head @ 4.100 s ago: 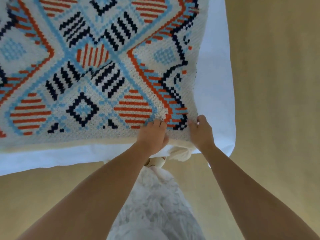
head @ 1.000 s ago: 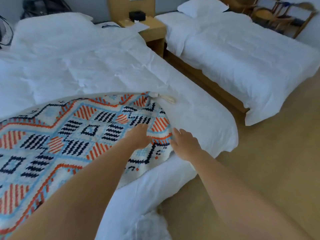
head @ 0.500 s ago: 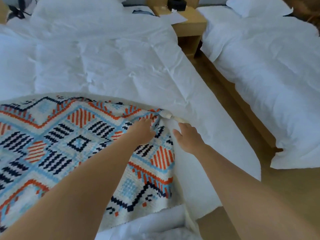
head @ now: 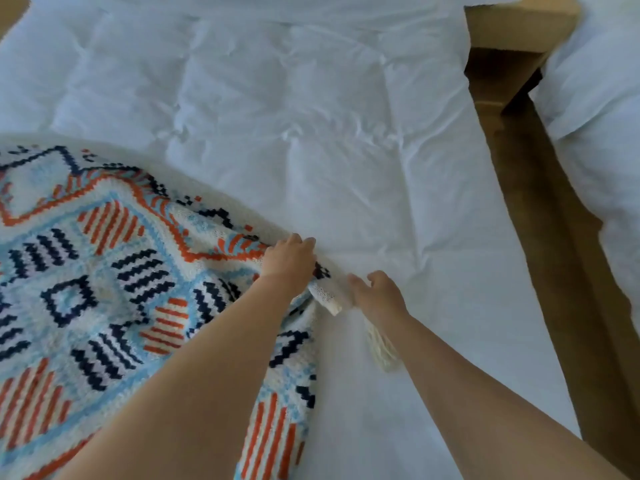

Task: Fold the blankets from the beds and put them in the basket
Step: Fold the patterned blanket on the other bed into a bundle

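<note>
Fingers (head: 306, 242) of left hand (head: 289, 263) curled over the blanket (head: 104, 271) edge; right hand (head: 377, 294) loosely spread just beside the turned-up corner, gripping nothing | blanket lay across the near bed (head: 311, 133) | progress: early, it seemed; fold barely started, basket not in view

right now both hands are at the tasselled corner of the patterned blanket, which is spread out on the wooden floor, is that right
Not quite. The blanket is spread out on the white bed, not on the floor. The head view shows this, with the left hand and the right hand at its tasselled corner.
</note>
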### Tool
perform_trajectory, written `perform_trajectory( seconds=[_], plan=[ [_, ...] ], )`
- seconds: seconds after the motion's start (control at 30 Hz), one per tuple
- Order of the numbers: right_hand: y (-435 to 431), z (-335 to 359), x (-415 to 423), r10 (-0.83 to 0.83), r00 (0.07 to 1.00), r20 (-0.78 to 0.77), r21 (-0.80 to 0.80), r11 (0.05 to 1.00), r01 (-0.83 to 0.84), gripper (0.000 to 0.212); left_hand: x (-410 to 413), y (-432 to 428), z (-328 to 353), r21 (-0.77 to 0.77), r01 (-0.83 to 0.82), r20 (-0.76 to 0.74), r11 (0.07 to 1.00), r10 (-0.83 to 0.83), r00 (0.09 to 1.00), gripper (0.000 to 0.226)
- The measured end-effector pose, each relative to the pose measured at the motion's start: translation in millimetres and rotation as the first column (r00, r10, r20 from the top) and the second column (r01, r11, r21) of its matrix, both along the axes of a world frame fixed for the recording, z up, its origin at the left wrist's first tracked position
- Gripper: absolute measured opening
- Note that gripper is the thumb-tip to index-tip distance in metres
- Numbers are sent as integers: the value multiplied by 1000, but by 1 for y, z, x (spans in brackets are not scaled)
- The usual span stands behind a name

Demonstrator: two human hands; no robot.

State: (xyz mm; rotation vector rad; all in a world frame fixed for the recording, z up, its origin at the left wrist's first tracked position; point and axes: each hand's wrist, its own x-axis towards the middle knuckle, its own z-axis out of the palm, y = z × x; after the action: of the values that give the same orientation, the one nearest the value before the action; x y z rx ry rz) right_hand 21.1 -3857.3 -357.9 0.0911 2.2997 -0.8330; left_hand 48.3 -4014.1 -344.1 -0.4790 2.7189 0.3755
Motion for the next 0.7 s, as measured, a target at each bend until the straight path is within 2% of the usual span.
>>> perform_trajectory(
  seconds=[0.1, 0.2, 0.27, 0.3, 0.4, 0.47, 0.57, 0.63, 0.7],
  plan=[
    [-15, -35, -14, -48, 990, 136, -72, 996, 58, 34, -24, -3, -39, 46, 37, 141, 998, -43, 989, 63],
    [-22, -55, -14, 3, 969, 248, -126, 992, 29, 34, -29, -6, -55, 44, 53, 268, 998, -62, 962, 82],
    [-20, -56, -16, 77, 940, 333, -159, 987, -24, 31, -30, -12, -58, 20, 92, 281, 996, -93, 955, 72],
    [-18, -55, -22, 128, 937, 326, -146, 986, -84, 33, -33, -17, -59, 2, 109, 288, 994, -105, 952, 61],
    [-12, -48, -58, 358, 921, 152, 20, 931, -365, 43, -49, -30, -55, -20, 205, 349, 978, -186, 919, 32],
    [-9, -37, -93, 413, 910, 43, 42, 909, -415, 44, -71, -35, -48, 4, 195, 279, 981, -189, 942, 24],
    [-6, -12, -154, 425, 888, -175, 113, 905, -411, 43, -117, -37, -27, 82, 31, 5, 996, -31, 999, 15],
    [-6, 3, -193, 418, 860, -292, 149, 908, -391, 44, -152, -35, -13, 93, -3, -124, 996, 15, 992, 4],
    [-6, 14, -225, 428, 830, -357, 198, 903, -381, 46, -183, -32, -6, 89, -37, -210, 995, 55, 976, 11]
  ],
)
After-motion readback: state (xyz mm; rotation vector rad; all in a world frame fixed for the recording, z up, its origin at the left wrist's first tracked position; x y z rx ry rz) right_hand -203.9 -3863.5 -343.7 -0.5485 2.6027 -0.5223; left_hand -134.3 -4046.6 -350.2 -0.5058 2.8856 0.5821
